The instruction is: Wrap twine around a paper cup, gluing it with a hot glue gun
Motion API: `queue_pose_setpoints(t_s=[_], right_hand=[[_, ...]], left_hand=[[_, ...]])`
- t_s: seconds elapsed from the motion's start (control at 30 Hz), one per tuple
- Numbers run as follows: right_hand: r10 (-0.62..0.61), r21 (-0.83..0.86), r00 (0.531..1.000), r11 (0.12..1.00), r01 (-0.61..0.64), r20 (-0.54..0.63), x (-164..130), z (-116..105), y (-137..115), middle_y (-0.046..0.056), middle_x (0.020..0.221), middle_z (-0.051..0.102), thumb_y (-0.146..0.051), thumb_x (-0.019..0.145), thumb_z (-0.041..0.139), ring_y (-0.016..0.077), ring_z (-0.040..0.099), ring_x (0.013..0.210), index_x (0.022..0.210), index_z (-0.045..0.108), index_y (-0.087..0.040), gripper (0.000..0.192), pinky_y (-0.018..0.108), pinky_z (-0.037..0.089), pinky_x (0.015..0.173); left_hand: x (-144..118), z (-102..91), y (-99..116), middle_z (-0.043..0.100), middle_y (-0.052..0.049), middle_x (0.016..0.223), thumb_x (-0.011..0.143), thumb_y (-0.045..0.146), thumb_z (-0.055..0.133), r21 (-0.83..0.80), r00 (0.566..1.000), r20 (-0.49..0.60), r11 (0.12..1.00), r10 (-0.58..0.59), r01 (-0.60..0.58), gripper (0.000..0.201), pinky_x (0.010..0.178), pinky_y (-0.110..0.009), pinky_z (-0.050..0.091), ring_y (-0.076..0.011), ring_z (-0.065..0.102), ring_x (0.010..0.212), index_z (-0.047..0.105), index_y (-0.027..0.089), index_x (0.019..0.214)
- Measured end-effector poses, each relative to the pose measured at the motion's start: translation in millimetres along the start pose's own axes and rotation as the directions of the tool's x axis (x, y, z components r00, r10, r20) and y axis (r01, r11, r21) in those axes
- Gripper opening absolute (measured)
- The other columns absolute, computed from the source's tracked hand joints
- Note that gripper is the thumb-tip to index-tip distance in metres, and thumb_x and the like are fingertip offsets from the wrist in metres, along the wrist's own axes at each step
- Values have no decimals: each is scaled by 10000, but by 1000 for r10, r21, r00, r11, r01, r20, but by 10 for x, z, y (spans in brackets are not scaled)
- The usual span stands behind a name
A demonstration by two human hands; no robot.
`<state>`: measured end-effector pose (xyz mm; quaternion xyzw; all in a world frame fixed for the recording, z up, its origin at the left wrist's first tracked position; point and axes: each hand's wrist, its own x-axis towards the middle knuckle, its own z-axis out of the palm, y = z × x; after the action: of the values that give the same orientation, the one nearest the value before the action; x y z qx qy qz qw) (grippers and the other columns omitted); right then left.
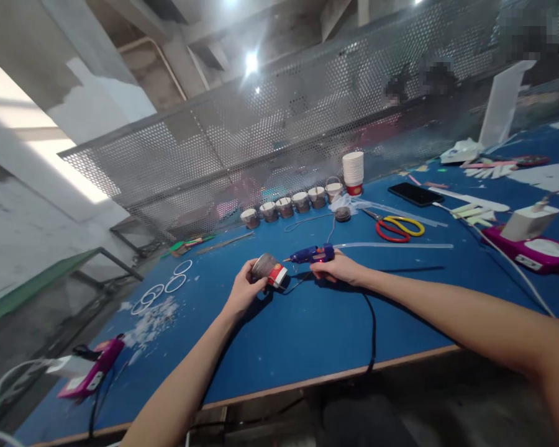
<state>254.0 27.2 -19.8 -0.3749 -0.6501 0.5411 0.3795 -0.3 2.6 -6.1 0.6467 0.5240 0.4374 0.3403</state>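
My left hand [243,290] grips a small paper cup [269,269] turned on its side, its body wrapped in grey-brown cord and its red and white base pointing right. My right hand [336,268] holds a blue glue gun [312,254] with its nozzle aimed left, close to the cup. The gun's black cable [371,323] runs across the blue table [307,335] and drops over the near edge.
A row of wrapped cups [289,205], a stack of white cups [353,171], red and yellow scissors [397,226], a black phone [415,194], clear glue sticks [395,246], white rings [168,285] and pink devices [535,251] [90,370] lie around. Perforated metal screen [279,136] behind.
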Motion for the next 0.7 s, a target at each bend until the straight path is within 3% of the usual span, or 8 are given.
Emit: queue_pose_setpoints(t_s=[0.1,0.3,0.43,0.7], right_hand=[[9,-64,1000,998,-8,16,-38,22,2,-64,368,435,-291,660,625,68,370,348,471,552,-181,231,211,259,386],[-104,-240,994,966,96,-19,-80,93,52,-35,599,560,-292,708,599,107,468,531,698,612,-189,105,226,342,507],[-149,-367,988,921,128,-29,-79,133,77,-21,621,574,-295,723,590,115,467,539,683,585,-196,107,241,345,536],[-165,-452,986,882,134,-30,-58,174,85,-14,620,591,-268,730,601,112,446,525,673,588,-197,92,241,316,527]], left_hand=[[-34,29,0,636,-12,895,654,274,663,47,997,-78,999,17,-13,430,641,-245,484,-132,590,712,555,163,1054],[-60,52,-82,655,-22,893,641,289,692,126,977,-198,991,76,-52,423,713,-284,519,-151,626,736,575,165,1028],[-76,54,-95,668,-30,897,645,285,688,171,973,-192,981,126,-93,400,771,-308,528,-170,644,796,581,176,1015],[-146,75,-73,664,-44,911,670,289,677,255,971,-170,959,167,-120,389,784,-300,518,-160,633,795,570,166,1024]])
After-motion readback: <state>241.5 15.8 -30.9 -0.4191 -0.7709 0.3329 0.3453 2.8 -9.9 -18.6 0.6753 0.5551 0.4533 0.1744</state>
